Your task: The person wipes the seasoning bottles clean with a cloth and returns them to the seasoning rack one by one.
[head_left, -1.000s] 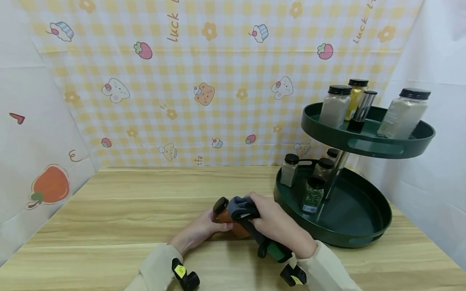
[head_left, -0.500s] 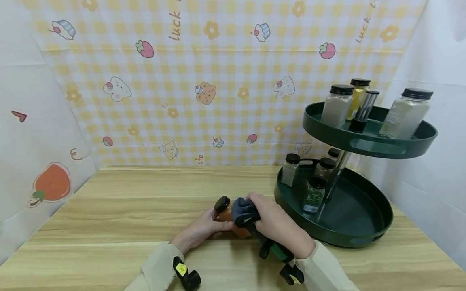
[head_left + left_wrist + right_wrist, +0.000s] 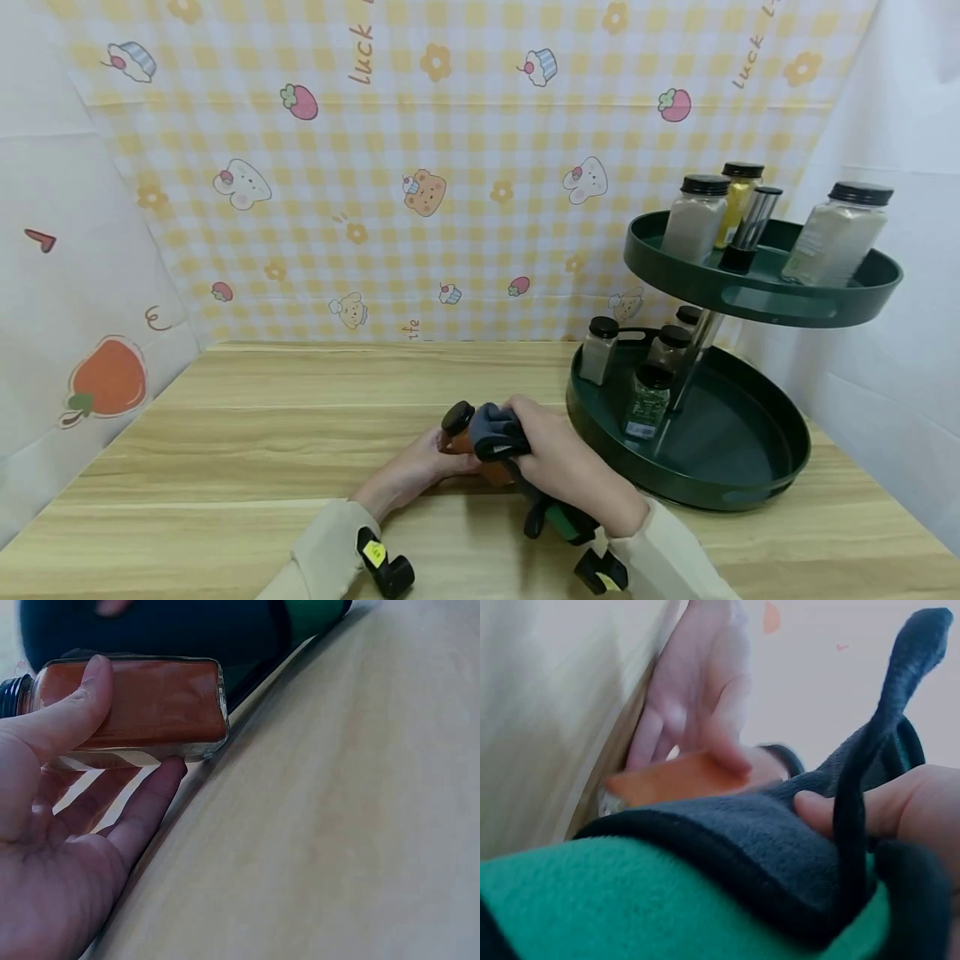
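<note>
My left hand (image 3: 420, 468) grips a glass spice jar (image 3: 161, 701) of reddish-brown powder, tilted on its side, with its black lid (image 3: 457, 418) toward the upper left. In the left wrist view the thumb lies across one flat face and the fingers support the opposite side. My right hand (image 3: 558, 450) holds a bunched cloth (image 3: 757, 840), dark grey on one side and green on the other with black edging. The cloth lies against the jar and hides part of it in the head view; its loose end hangs down toward the right wrist.
To the right stands a dark green two-tier round rack (image 3: 757, 304). Its upper tray carries several jars, among them a large white jar (image 3: 836, 237). On the lower tray (image 3: 742, 442) are several more, including a jar of green herbs (image 3: 647, 404). A wooden table (image 3: 225, 450) lies beneath.
The right hand and cloth have shifted slightly back and forth along the jar, now a little farther left than half a second ago. The left hand keeps its hold, almost still.
</note>
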`<state>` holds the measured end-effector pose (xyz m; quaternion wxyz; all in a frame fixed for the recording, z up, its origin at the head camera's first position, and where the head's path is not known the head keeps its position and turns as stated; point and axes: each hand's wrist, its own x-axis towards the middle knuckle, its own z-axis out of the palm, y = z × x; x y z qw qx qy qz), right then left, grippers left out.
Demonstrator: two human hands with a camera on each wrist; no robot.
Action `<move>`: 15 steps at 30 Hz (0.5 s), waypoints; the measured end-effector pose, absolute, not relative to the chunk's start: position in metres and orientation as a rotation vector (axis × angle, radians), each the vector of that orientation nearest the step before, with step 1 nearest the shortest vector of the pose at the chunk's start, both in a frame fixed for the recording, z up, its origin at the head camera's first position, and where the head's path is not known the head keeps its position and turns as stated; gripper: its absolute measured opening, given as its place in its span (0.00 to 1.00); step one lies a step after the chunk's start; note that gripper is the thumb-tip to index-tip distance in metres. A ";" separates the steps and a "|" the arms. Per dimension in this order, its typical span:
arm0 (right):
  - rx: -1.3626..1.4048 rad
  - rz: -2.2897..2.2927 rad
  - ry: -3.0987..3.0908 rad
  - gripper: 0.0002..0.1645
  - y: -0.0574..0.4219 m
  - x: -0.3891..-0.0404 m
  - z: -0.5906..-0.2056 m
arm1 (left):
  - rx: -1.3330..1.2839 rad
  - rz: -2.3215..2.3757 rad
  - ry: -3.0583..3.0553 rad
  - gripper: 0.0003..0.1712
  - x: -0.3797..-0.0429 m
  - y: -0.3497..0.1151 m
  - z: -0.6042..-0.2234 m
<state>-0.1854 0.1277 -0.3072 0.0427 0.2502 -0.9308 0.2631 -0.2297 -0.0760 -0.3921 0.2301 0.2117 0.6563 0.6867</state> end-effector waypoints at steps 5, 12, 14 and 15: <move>0.793 0.843 -2.824 0.21 0.124 -0.184 -0.305 | 0.579 1.885 1.811 0.30 -0.230 -0.076 -0.391; 0.543 0.812 -2.978 0.19 0.136 -0.193 -0.310 | 0.539 1.892 1.785 0.34 -0.229 -0.076 -0.390; 0.488 0.801 -3.020 0.18 0.139 -0.195 -0.312 | 0.515 1.891 1.796 0.36 -0.228 -0.075 -0.390; 0.473 0.797 -3.035 0.18 0.140 -0.196 -0.313 | 0.511 1.891 1.799 0.36 -0.228 -0.075 -0.390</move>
